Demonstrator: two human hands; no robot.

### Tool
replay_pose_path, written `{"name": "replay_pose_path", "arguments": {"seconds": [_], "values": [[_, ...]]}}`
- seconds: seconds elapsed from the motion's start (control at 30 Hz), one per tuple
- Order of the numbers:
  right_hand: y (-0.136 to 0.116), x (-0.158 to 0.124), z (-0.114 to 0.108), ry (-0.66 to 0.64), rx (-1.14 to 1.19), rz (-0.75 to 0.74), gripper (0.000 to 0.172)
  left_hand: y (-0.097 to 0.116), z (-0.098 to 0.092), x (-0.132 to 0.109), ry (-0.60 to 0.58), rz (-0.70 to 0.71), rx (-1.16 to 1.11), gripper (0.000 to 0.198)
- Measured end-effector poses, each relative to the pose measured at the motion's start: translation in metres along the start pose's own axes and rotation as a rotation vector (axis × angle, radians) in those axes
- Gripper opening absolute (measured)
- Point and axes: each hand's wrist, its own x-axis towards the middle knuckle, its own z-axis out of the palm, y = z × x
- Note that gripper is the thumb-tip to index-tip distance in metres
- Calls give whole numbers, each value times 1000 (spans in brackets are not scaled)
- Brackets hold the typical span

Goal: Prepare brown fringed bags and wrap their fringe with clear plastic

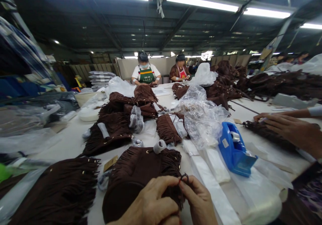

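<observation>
My left hand [151, 203] and my right hand [200, 201] meet at the bottom middle of the view, over a dark brown fringed suede bag [136, 174] that lies on the white table [72, 137]. Both hands pinch a small dark loop [184, 177] at the bag's right edge, thumbs and forefingers pressed together. A small grey roll [159, 146] rests at the bag's far edge.
More brown fringed bags [113, 127] lie across the table, one at the near left [57, 191]. Clear plastic bags [201, 117], a blue tape dispenser [235, 149] and white strips [213, 171] lie to the right. A co-worker's hands [289, 127] work at right; two people sit at the far end.
</observation>
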Motion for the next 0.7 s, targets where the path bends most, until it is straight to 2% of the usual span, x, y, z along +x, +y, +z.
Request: {"name": "replay_pose_path", "arguments": {"seconds": [0.03,0.1,0.13,0.2,0.27,0.37,0.47,0.57,0.63,0.7], "values": [[-2,-3,-2,-34,-40,-60,15,3,-4,2,-28,45,5,24],[-7,-9,-4,-96,-168,-214,9,8,-7,7,2,121,-5,22],[-10,-13,-5,-116,-231,-291,8,10,-7,11,38,107,5,18],[-12,-19,-5,-107,-315,-399,9,12,-4,18,88,-33,96,7],[-13,-23,-4,-54,-350,-454,10,12,2,24,72,-156,242,19],[-12,-25,0,-42,-392,-516,10,7,15,28,60,-123,409,14],[-11,-22,-1,-38,-374,-503,9,2,24,25,134,-61,498,16],[-10,-17,-9,-3,-357,-435,15,-1,26,18,203,12,531,29],[-6,-14,-15,10,-401,-404,15,-2,24,14,237,78,495,34],[-1,-11,-20,18,-456,-375,13,-3,22,12,237,160,428,31]]}}
